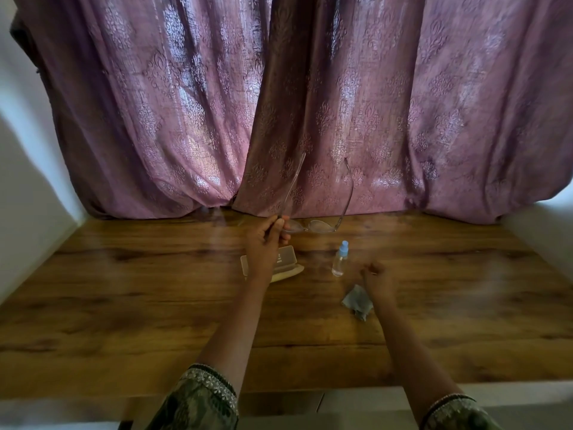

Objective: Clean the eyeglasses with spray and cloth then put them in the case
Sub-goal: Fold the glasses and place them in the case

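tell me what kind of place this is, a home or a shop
Probably a room in a home: a wood-grain table set against a mauve patterned curtain with light showing through, plain white walls beside it, and small personal things out: eyeglasses, a spray bottle.

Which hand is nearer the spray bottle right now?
Right. The right hand hovers just right of the spray bottle; the left hand holds the eyeglasses farther left, over the case.

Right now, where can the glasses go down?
Bare brown wooden table lies left of the pale case and right of the crumpled grey cloth. Crowded between: case, clear blue-capped spray bottle, cloth, right hand, left hand holding clear-framed eyeglasses.
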A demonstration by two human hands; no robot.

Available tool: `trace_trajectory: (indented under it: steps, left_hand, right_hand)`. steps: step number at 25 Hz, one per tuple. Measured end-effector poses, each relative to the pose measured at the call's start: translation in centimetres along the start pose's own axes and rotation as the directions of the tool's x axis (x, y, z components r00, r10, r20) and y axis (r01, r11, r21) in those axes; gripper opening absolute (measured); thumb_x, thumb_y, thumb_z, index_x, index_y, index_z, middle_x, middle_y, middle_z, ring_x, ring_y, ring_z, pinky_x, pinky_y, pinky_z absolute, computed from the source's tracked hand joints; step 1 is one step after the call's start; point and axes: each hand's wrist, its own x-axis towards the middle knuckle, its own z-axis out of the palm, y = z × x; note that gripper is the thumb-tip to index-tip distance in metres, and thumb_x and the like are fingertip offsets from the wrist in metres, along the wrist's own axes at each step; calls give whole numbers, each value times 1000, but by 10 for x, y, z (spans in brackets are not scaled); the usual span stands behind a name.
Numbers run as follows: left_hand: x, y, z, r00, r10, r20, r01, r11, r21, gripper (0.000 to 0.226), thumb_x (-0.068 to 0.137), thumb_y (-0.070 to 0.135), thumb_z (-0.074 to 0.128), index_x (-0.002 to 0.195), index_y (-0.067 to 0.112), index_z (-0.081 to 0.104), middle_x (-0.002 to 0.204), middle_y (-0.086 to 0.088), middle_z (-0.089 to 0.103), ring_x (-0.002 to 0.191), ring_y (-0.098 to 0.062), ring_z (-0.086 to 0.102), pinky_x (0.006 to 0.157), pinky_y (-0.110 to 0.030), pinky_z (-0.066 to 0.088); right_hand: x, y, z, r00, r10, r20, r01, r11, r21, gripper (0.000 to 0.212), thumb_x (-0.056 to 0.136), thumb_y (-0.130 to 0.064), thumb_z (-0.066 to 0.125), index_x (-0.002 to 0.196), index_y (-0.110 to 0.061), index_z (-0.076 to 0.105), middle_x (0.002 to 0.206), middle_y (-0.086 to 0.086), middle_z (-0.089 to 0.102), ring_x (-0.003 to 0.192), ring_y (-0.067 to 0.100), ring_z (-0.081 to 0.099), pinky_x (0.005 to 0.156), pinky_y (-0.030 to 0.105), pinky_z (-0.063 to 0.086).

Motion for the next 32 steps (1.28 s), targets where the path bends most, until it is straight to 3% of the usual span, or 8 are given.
trace_trajectory:
  steps: [5,12,16,18,21,23,29,32]
  left_hand:
    - [1,2,4,999,-30,38,30,999,-17,17,94,6,47,101,9,63,74,0,62,52,3,56,53,-9,47]
    - [-3,3,10,998,-37,53,39,998,-50,19,94,5,47,103,5,63,68,9,67,52,2,55,52,-10,47]
    - [-5,2,11,998,-16,64,13,999,37,21,92,9,52,108,12,64,74,11,64,57,4,54,49,-11,46]
    - [-6,1,13,998,8,70,-12,998,61,23,91,7,54,109,17,62,75,16,67,61,5,56,54,-16,52]
    - [-5,-5,14,998,-11,63,5,996,86,27,89,7,56,112,21,60,79,30,69,65,6,60,71,-36,55]
    - [-5,-8,14,998,-19,57,13,995,98,28,89,9,57,114,21,59,77,28,69,64,5,60,75,-41,54]
    - [-6,-6,14,999,-2,34,-1,994,112,34,89,9,57,119,23,54,75,18,67,62,4,61,69,-21,54]
    - [-6,-5,14,1000,3,11,-5,992,126,32,90,9,56,121,16,57,83,16,64,61,4,61,64,-12,52]
  right_hand:
    - [1,-41,-1,982,-182,50,149,910,386,19,90,-11,55,105,-6,65,84,2,66,74,11,60,78,32,49]
    - [-2,-67,2,960,-276,-51,263,820,508,20,88,-7,58,107,-4,62,79,1,66,75,16,63,76,34,54]
    - [-10,-75,-6,902,-374,-215,428,843,327,22,90,-11,56,110,-9,64,75,-10,63,58,4,58,59,9,50]
    - [-13,-75,-10,848,-451,-276,512,833,211,28,92,-8,53,117,-9,62,76,-4,61,55,3,53,54,1,42]
    - [-15,-73,-13,783,-556,-279,588,808,38,32,93,-4,49,122,-9,59,73,10,60,59,14,50,51,-1,37]
    - [-14,-72,-14,751,-608,-257,623,782,-32,33,92,-3,48,122,-10,59,75,15,61,60,16,49,52,1,38]
    - [-17,-70,-17,688,-700,-194,686,714,-143,33,90,2,50,119,-10,61,71,-2,46,51,0,37,53,0,37]
    - [-17,-65,-17,662,-730,-168,706,683,-186,25,85,5,56,105,-4,69,74,1,57,55,-5,39,55,-4,34]
